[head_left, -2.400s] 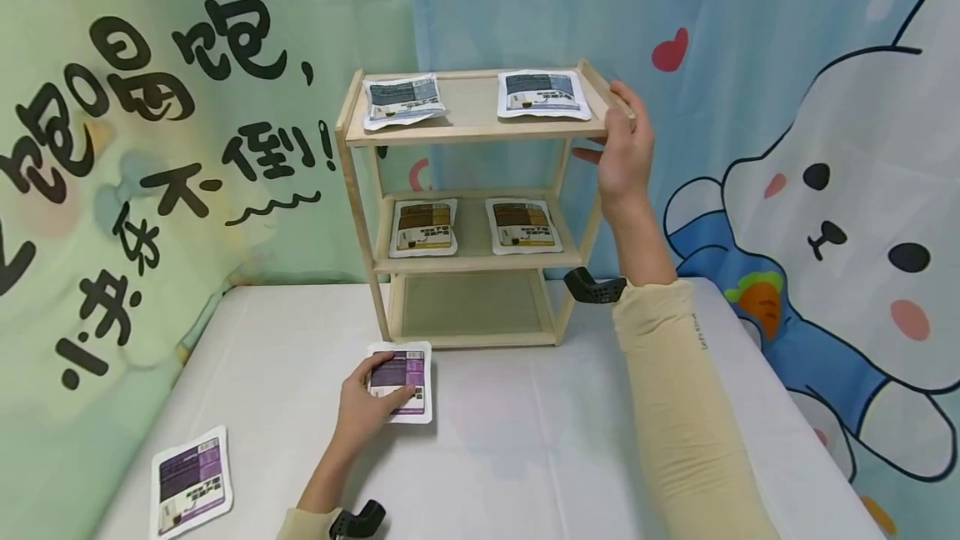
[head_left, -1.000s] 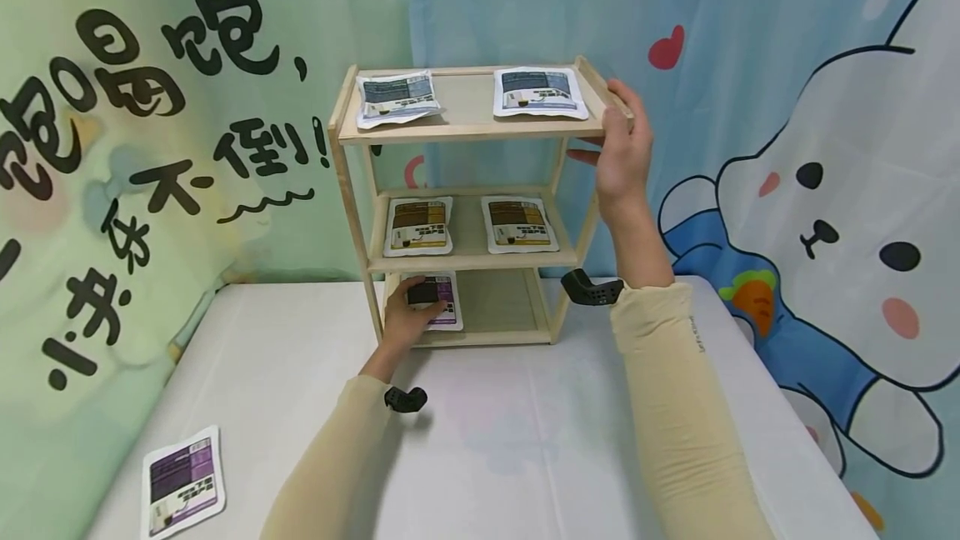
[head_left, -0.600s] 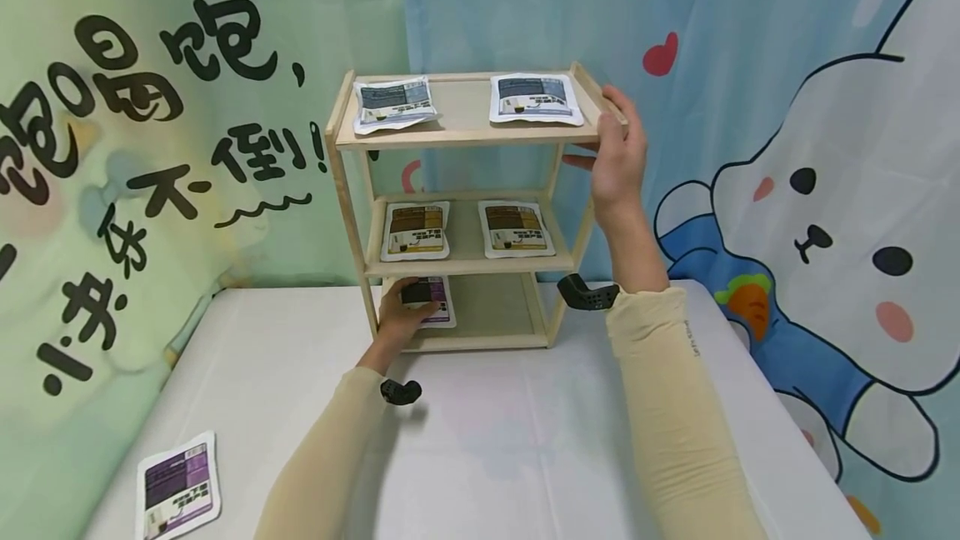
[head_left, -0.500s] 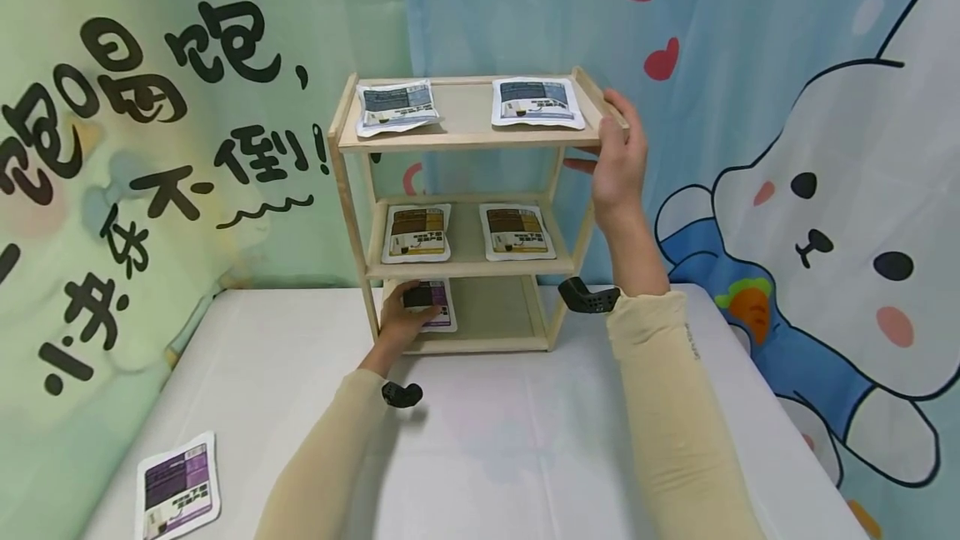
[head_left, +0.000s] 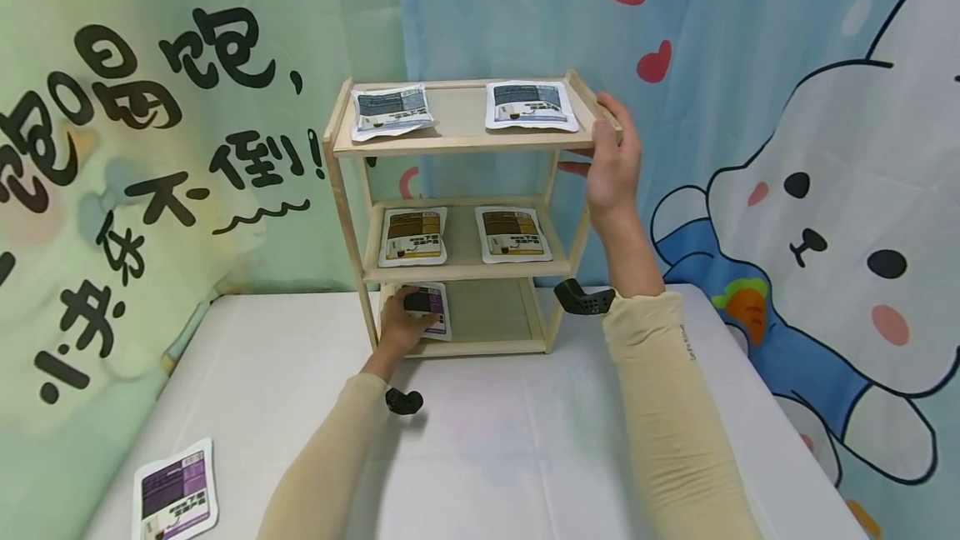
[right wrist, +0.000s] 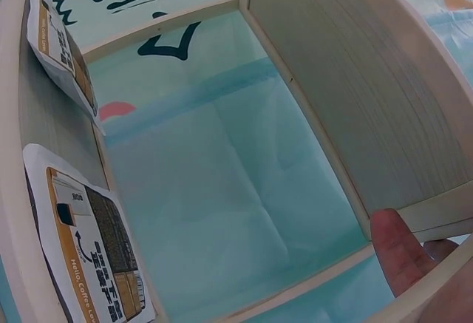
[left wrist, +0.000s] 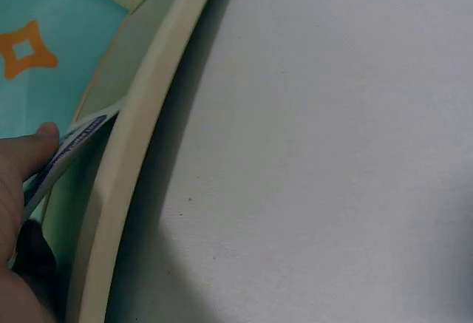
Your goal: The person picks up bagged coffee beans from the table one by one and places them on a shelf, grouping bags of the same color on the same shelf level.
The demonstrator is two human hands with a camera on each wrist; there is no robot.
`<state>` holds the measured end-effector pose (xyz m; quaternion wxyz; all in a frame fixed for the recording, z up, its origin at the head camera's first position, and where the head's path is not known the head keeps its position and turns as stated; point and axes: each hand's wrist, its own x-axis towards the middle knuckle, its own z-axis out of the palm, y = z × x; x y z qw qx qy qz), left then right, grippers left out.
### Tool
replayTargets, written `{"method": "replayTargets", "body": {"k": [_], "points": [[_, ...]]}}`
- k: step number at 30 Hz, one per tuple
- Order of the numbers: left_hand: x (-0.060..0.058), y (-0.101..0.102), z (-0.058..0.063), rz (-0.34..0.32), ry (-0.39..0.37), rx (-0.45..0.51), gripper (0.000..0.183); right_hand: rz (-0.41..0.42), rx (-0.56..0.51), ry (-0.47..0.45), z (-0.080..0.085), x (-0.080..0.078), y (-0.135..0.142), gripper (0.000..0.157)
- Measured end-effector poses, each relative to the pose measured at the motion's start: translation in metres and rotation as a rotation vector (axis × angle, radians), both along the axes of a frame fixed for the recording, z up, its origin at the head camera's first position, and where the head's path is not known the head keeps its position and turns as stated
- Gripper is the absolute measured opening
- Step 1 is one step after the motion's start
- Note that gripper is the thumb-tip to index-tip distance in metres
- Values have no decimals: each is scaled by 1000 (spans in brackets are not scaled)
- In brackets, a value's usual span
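Note:
In the head view my left hand point(head_left: 401, 325) pinches a white sachet with a purple label point(head_left: 437, 312) at the left of the bottom shelf. The left wrist view has the thumb point(left wrist: 41, 149) on top of this sachet, which slants with one edge at the shelf's front rail point(left wrist: 137, 131); part of it is behind the hand. My right hand point(head_left: 617, 163) grips the right end of the wooden three-tier rack's top shelf point(head_left: 461, 117). From the right wrist, one fingertip point(right wrist: 395, 238) shows under that shelf's corner.
Two blue-labelled sachets point(head_left: 531, 105) lie on the top shelf, two brown-labelled ones point(head_left: 513, 235) on the middle shelf. Another purple-labelled sachet point(head_left: 176, 492) lies at the front left of the white-covered table point(head_left: 480, 448). A printed curtain point(head_left: 495, 15) hangs close behind the rack.
My left hand has carried the purple-labelled sachet from the table in front of the rack onto the left of the bottom shelf. The right hand keeps its grip on the rack.

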<state>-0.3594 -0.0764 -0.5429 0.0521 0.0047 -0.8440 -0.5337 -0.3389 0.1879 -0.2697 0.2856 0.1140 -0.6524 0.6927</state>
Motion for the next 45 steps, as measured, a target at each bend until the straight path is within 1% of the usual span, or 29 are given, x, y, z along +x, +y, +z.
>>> {"method": "replayTargets", "body": {"k": [3, 7, 9, 12, 15, 17, 22, 26, 29, 32, 36, 41, 43, 45], "points": [[4, 2, 3, 29, -3, -38, 62, 3, 5, -1, 0, 0, 0, 46], [8, 5, 4, 81, 30, -73, 60, -9, 29, -1, 0, 0, 0, 46], [10, 5, 3, 103, 48, -71, 58, -12, 27, 1, 0, 0, 0, 46], [12, 3, 3, 111, 65, -30, 54, -16, 20, 3, 0, 0, 0, 46], [13, 2, 3, 98, 88, 8, 51, -15, 14, -3, 0, 0, 0, 46], [14, 2, 4, 85, 113, 12, 49, -17, 20, -10, 0, 0, -1, 47], [19, 2, 6, 25, 183, 7, 49, -13, 17, -4, 0, 0, -1, 47], [27, 0, 10, -28, 244, -3, 46, -2, 1, 4, 0, -1, -1, 46], [37, -4, 14, -82, 285, -21, 42, -6, 13, -7, 0, -1, -2, 47], [50, -11, 17, -138, 315, -26, 39, -17, 24, -21, 0, 0, -2, 47], [70, -23, 17, -160, 331, -15, 36, -21, 16, -21, 0, -2, -1, 46], [101, -46, 19, -134, 367, -14, 31, -34, 26, -30, 0, -2, -2, 46], [114, -57, 21, -102, 376, -27, 31, -35, 25, -29, 0, -2, -2, 46], [126, -69, 23, -52, 387, -39, 30, -30, 18, -24, 0, -1, -2, 46]]}}
